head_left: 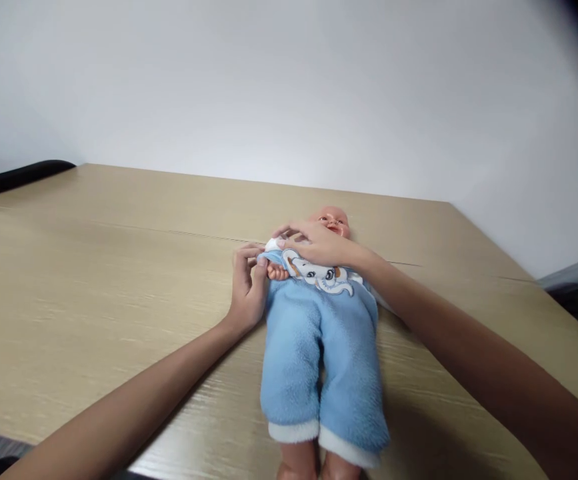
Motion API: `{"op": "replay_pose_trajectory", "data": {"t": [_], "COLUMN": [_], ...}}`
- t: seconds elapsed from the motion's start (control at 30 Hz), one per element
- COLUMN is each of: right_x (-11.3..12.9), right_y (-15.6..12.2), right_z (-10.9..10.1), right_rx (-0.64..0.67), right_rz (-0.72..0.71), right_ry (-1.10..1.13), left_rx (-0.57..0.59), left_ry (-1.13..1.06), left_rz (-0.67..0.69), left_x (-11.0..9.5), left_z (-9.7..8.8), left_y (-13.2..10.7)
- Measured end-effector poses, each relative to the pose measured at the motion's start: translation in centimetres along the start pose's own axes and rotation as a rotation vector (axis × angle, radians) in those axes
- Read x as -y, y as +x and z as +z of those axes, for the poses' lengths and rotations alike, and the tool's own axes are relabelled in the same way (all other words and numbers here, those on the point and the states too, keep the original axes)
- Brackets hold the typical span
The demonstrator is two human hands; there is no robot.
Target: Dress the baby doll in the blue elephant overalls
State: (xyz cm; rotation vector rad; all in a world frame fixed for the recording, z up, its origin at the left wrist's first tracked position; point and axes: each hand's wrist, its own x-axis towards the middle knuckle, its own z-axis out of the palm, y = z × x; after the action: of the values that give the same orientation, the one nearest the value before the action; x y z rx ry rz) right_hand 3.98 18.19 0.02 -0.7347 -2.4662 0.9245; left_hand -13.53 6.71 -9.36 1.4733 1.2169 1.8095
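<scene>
Your left hand [247, 293] pinches sleeve cuff [270, 255] of light-blue fleece romper [319, 347] on plastic baby doll [333, 222]; right hand [313, 245] flat on chest, fingers stretched. Legs dressed, arm through cuff.

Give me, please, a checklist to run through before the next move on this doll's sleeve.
1. The doll lies on its back on the table: ok.
2. The left hand pinches the sleeve: ok.
3. The doll's hand shows out of the sleeve: ok.
4. The right hand rests on the doll's chest: ok.
5. The suit is fastened at the neck: cannot tell, hand covers it.
</scene>
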Motion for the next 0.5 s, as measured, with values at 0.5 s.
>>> {"op": "replay_pose_trajectory", "data": {"t": [0.5], "right_x": [0.7], "right_y": [-3.4], "right_z": [2.9], "right_rx": [-0.203], "right_rz": [0.152], "right_ry": [0.027], "left_rx": [-0.024], "left_ry": [-0.340], "left_rz": [-0.446], "left_x": [1.9], "left_z": [0.4], "left_y": [1.9]}}
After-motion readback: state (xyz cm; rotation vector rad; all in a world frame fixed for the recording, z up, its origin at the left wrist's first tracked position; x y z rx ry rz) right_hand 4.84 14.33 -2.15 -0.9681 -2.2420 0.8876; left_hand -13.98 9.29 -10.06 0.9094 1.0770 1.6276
